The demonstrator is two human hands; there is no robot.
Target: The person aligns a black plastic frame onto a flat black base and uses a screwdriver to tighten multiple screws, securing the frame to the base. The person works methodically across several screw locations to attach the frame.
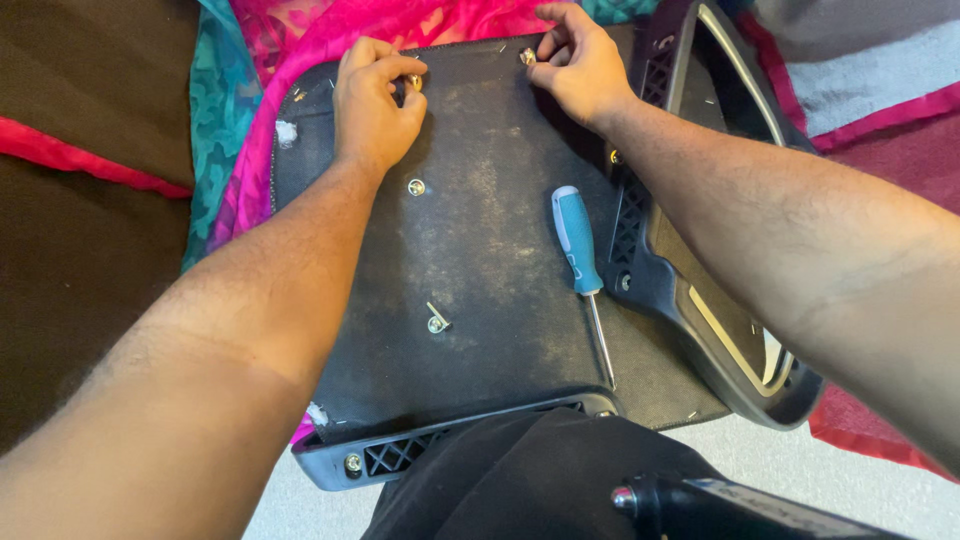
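Underneath both hands, dusty black seat base, 2 brass screws

The middle of the dusty seat underside lay open between the two forearms. A teal-handled screwdriver barred its right part, and a loose bolt lay near centre with a fixed bolt farther off. The black armrest frame walled the right edge, another frame the near edge. The left hand and right hand crowded the far edge.
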